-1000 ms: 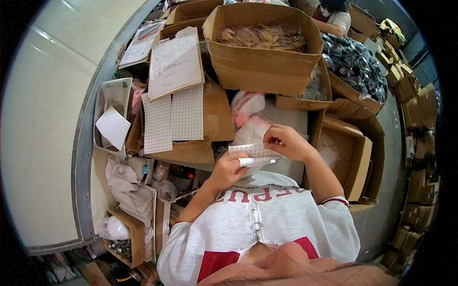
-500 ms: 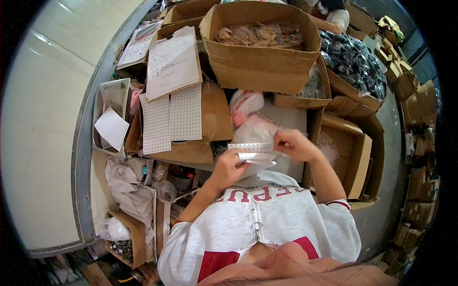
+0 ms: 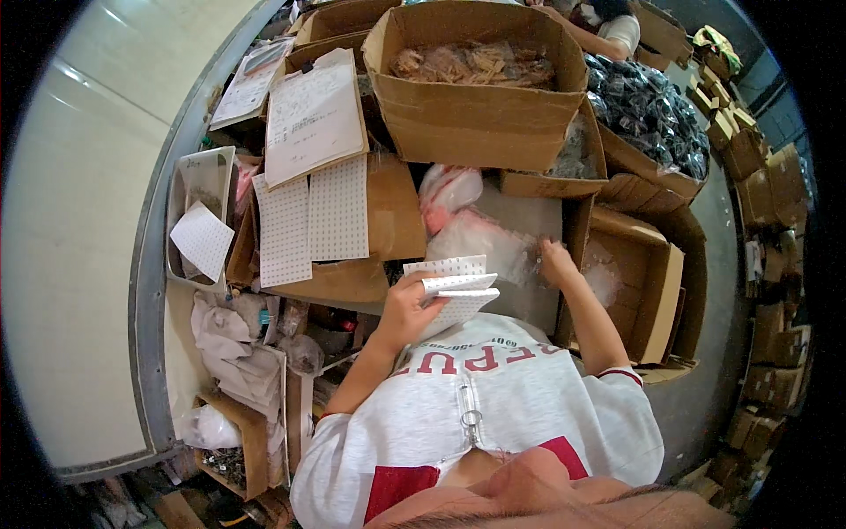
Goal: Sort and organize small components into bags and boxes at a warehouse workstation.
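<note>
Folded white label sheets [image 3: 463,304], printed in small rows, are gripped in my left hand [image 3: 410,309] just in front of my chest. The sheets fan apart into several layers. Further right, my right hand [image 3: 557,263] has its fingers closed at a clear plastic bag [image 3: 532,256], at the right end of a heap of clear bags [image 3: 485,247]. The fingertips are partly hidden. Behind the heap lies a white and pink plastic bundle [image 3: 451,189].
Label sheets [image 3: 338,212] and a clipboard with papers [image 3: 315,115] lie on a carton at the left. A large carton [image 3: 476,123] stands ahead, an open carton [image 3: 652,291] at the right. Black bagged items [image 3: 652,115] fill another box; a person [image 3: 617,35] is beyond.
My right hand has moved away from the label sheets, to the right, over to the clear bags' edge. The sheets in my left hand have tilted and spread slightly.
</note>
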Demonstrator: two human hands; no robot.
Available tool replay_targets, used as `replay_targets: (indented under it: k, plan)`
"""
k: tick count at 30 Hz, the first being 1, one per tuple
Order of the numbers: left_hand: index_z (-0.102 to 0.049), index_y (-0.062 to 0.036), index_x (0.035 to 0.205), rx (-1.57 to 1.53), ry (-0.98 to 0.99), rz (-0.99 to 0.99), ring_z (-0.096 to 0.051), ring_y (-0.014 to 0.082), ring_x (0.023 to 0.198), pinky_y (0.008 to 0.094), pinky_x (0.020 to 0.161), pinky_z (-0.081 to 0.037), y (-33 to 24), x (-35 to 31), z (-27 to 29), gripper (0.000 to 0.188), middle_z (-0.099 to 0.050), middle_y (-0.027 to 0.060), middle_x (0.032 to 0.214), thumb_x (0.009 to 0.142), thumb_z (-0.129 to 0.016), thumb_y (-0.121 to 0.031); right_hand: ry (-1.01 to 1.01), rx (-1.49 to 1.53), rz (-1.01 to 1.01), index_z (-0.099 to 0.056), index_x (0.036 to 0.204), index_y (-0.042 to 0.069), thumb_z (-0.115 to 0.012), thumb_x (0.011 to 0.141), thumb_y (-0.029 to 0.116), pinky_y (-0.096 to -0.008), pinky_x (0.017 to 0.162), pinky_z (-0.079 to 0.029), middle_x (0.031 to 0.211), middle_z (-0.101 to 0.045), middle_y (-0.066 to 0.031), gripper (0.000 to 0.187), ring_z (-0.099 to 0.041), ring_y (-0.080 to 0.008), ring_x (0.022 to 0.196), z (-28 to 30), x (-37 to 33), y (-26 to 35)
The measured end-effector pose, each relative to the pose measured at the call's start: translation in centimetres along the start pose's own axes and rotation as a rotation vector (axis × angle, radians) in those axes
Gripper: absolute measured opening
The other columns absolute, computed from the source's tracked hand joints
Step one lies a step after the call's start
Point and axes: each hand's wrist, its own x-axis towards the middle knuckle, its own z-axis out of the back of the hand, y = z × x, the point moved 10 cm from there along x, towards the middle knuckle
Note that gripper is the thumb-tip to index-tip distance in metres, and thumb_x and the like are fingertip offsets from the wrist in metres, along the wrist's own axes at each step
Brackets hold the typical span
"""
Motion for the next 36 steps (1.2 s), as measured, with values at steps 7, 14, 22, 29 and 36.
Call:
replay_targets:
  k: [7,14,22,29,36]
  plan:
    - [-0.069,-0.0004,0.095,-0.042,-0.013,0.003,-0.065,0.0303,0.089,0.0351,0.077,-0.051,0.0,-0.1,0.1,0.025,-0.067,0.0148,0.099,0.071,-0.073,-0.002,0.150,0.121,0.109,-0.048,0.109,0.004,-0.053,0.081,0.006,-0.0481,0.077,-0.048,0.097,-0.062,-0.0237,0.029,-0.058,-0.0432,0.097,-1.2,1.5,2.4]
    - [-0.070,-0.0010,0.095,0.017,-0.064,0.005,-0.065,0.0304,0.089,0.0351,0.077,-0.052,0.4,-0.8,1.3,0.025,-0.067,0.0149,0.099,0.071,-0.074,-0.004,-0.037,-0.080,-0.112,-0.051,0.107,0.004,-0.060,0.079,0.013,-0.0464,0.081,-0.048,0.096,-0.064,-0.0213,0.030,-0.059,-0.0413,0.094,3.2,0.3,3.8]
    - [-0.071,-0.0013,0.092,-0.037,-0.061,0.009,-0.066,0.0274,0.089,0.0342,0.078,-0.051,0.1,-0.3,0.6,0.022,-0.068,0.0151,0.096,0.071,-0.075,-0.003,0.062,-0.078,0.133,-0.067,0.086,0.002,-0.058,0.081,0.022,-0.0463,0.097,-0.039,0.099,-0.065,-0.0221,0.023,-0.056,-0.0377,0.105,-3.8,2.8,5.4]
    - [-0.071,-0.0017,0.092,0.013,-0.090,0.008,-0.066,0.0266,0.089,0.0342,0.078,-0.051,0.5,-0.7,1.4,0.022,-0.068,0.0140,0.096,0.070,-0.076,-0.004,-0.226,-0.036,-0.157,-0.061,0.099,0.003,-0.064,0.079,0.017,-0.0478,0.092,-0.041,0.108,-0.057,-0.0221,0.025,-0.049,-0.0399,0.108,4.3,1.3,-0.4]
    - [-0.070,-0.0003,0.095,0.007,-0.086,0.007,-0.065,0.0300,0.089,0.0352,0.078,-0.051,0.4,-0.5,1.4,0.026,-0.066,0.0160,0.098,0.070,-0.075,-0.003,-0.112,0.297,-0.384,-0.039,0.130,0.005,-0.064,0.076,0.013,-0.0480,0.087,-0.046,0.122,-0.049,-0.0252,0.060,-0.053,-0.0406,0.106,0.9,2.3,-7.0]
